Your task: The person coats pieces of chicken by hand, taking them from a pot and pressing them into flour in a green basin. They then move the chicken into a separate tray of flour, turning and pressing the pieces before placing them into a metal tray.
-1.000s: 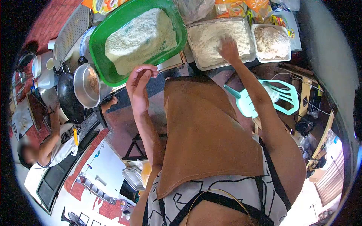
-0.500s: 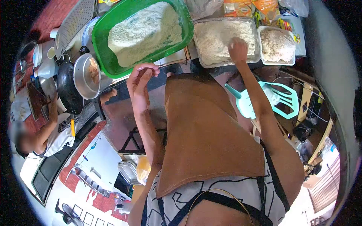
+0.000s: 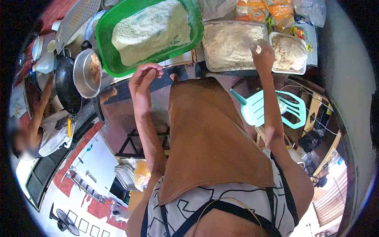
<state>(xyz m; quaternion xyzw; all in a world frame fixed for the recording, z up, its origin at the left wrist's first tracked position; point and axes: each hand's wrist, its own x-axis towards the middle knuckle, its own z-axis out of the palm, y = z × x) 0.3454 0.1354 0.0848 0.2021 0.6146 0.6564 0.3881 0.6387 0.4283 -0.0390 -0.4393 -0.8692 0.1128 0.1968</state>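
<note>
My right hand (image 3: pixel 263 56) is over the right edge of a clear tray of flour (image 3: pixel 233 43), its fingers closed round a small pale lump. Right beside it stands a smaller white container (image 3: pixel 290 53) of floury, clumped pieces. My left hand (image 3: pixel 146 81) hangs in front of the near rim of a green basin (image 3: pixel 103 43) with its fingers curled; whether anything is between them cannot be made out. White flour (image 3: pixel 152 31) is heaped in that basin.
Left of the basin are a metal pot (image 3: pixel 87 74) with pieces inside, a black pan (image 3: pixel 68 85) and a perforated tray (image 3: pixel 79 21). Another person (image 3: pixel 39 118) stands at the far left. Orange packets (image 3: pixel 252 10) lie behind the trays. A turquoise chair (image 3: pixel 254 108) stands below.
My right hand has moved right from the middle of the flour tray to its edge, and a pale lump now shows in its fingers. The view has shifted slightly.
</note>
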